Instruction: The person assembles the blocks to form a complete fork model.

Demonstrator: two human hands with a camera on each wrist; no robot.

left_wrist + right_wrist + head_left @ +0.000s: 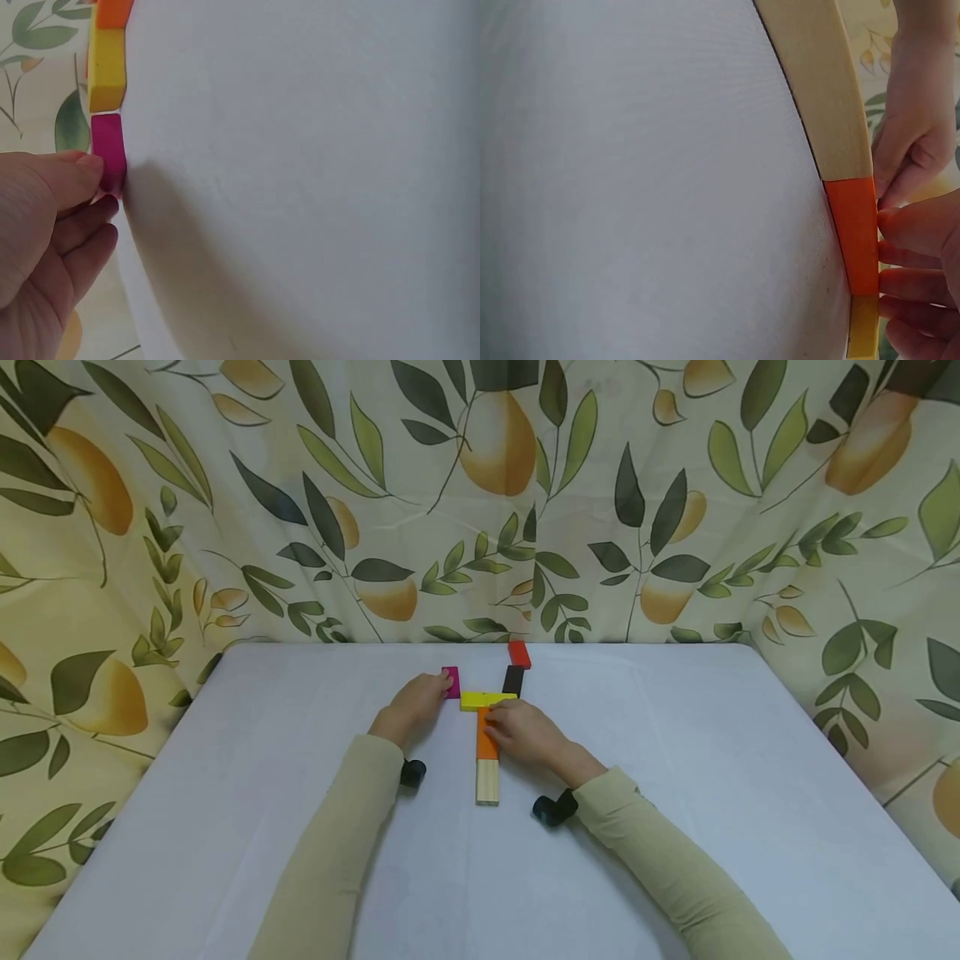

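Observation:
My left hand [415, 708] pinches a magenta block [109, 146] between thumb and fingers. That block stands just left of the yellow block [478, 702], which lies crosswise; a narrow gap parts them in the left wrist view. My right hand [528, 733] rests its fingertips on the orange block [853, 240], near where it meets the yellow one. The orange block runs toward me from the yellow block, end to end with a plain wooden block [487, 782]. Beyond the yellow block's right end lies a black block [513, 680], its near end partly hidden.
A red block [519, 654] lies at the table's far edge, past the black one. White cloth covers the table [675, 760]. Fruit-patterned fabric [450, 543] hangs behind and at both sides. A small black camera [555, 810] sits at my right wrist, another [412, 773] at my left.

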